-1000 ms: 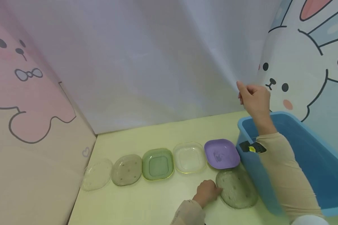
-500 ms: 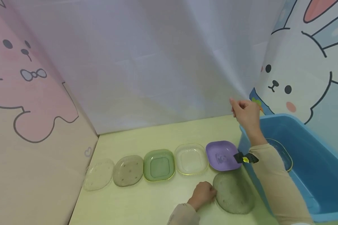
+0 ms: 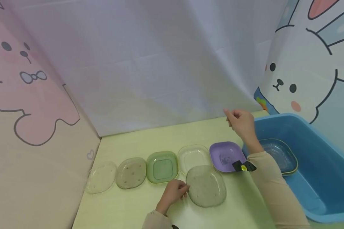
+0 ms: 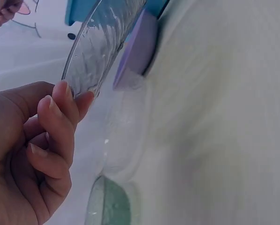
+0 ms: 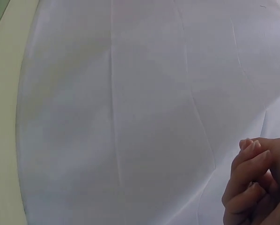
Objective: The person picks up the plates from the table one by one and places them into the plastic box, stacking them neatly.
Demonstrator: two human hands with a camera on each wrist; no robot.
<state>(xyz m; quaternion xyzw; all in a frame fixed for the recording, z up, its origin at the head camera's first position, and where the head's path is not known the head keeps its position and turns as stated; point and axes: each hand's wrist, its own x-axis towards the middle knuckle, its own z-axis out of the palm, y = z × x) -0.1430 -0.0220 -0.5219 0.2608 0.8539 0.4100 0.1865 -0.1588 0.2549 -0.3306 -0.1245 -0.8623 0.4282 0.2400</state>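
Observation:
My left hand [image 3: 173, 192] pinches the left edge of a clear, greyish ribbed plate [image 3: 207, 187] between thumb and fingertips. In the left wrist view this plate [image 4: 95, 51] is tilted and raised over the table, the fingers gripping its rim. In the head view it overlaps the front of a clear, gold-rimmed square dish [image 3: 193, 152]. A purple dish [image 3: 225, 156] stands right of that one, a green dish [image 3: 161, 167] left of it. My right hand [image 3: 240, 124] is raised near the back left corner of the blue tub, fingers loosely curled and holding nothing.
The blue tub [image 3: 318, 136] takes up the right side, with a clear gold-rimmed dish [image 3: 281, 152] inside. Further left in the row lie a smoky plate [image 3: 131, 173] and a clear plate [image 3: 101, 176]. A white curtain [image 3: 149, 79] closes off the back of the pale table [image 3: 126, 213].
My left hand has carried the greyish plate leftward from beside the tub to in front of the dish row. My right hand has come down and left, uncovering the dish in the tub.

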